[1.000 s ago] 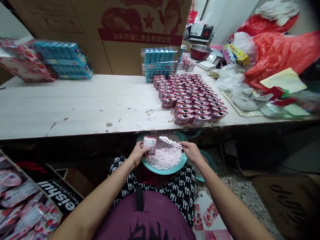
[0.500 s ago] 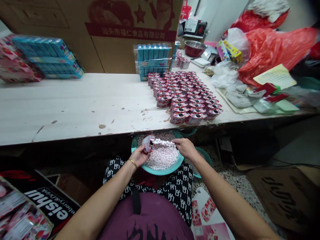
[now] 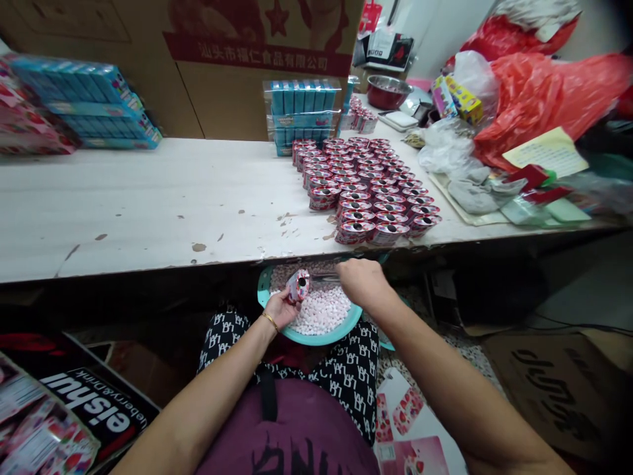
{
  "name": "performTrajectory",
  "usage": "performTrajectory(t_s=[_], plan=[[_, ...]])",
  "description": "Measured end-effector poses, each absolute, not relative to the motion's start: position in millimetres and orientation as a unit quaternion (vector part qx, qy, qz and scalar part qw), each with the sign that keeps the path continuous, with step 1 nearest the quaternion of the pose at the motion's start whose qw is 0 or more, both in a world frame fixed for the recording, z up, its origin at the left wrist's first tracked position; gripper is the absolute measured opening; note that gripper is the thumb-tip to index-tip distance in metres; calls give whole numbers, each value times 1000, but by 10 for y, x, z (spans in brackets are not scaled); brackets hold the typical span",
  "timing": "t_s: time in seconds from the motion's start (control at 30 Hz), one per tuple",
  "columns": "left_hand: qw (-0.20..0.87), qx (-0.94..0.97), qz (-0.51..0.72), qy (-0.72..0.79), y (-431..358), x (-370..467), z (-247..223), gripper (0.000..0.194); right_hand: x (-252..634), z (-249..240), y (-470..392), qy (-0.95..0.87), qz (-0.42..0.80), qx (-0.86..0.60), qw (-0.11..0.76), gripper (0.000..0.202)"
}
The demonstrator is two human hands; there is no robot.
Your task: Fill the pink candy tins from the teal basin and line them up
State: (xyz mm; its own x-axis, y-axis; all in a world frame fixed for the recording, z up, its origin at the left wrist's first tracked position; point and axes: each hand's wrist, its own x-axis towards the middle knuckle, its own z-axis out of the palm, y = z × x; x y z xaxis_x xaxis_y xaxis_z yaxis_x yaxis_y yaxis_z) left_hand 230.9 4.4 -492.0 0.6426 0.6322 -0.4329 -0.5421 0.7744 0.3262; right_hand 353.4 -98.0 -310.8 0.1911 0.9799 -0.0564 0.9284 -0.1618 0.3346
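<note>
My left hand (image 3: 281, 309) is wrapped round a small pink-and-red printed candy box (image 3: 299, 286), tilted with its round dark opening facing right. Just beside that opening is a narrow scoop (image 3: 324, 280), blurred and apparently bare, its handle closed in my right hand (image 3: 363, 282). Both hands are over a turquoise basin (image 3: 357, 324) on my lap. Small round white and pale pink candies (image 3: 321, 313) fill the basin.
Rows of similar pink boxes (image 3: 373, 191) stand on the white table (image 3: 148, 204). Blue packs (image 3: 302, 105) lean against a large carton (image 3: 227, 105) behind. Plastic bags (image 3: 544, 92) and a red metal bowl (image 3: 387, 92) lie to the right. The table edge overhangs the basin.
The white candies heaped along the scoop are no longer on it. My right hand has turned over and risen slightly. The box in my left hand now faces its opening more upward.
</note>
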Motion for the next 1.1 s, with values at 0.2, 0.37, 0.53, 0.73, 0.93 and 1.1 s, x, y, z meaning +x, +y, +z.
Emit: performTrajectory(t_s=[0.2, 0.37, 0.53, 0.73, 0.93, 1.1], plan=[[844, 205, 423, 257, 132, 1936, -4854, 15, 3984, -4147, -921, 561, 19, 826, 49, 32], [838, 159, 444, 276, 189, 1755, -4885, 12, 3771, -4913, -591, 536, -54, 840, -65, 35], [842, 120, 451, 271, 209, 1740, -4907, 15, 4013, -4820, -652, 543, -78, 827, -124, 31], [860, 106, 416, 274, 155, 1912, -4817, 16, 4165, -4151, -827, 611, -76, 764, -193, 30], [883, 76, 383, 261, 57, 2117, -4778, 20, 3789, -3492, -870, 632, 9, 775, 8, 31], [887, 65, 369, 269, 36, 2165, -4841, 20, 3424, -3230, -856, 639, 74, 757, 115, 31]])
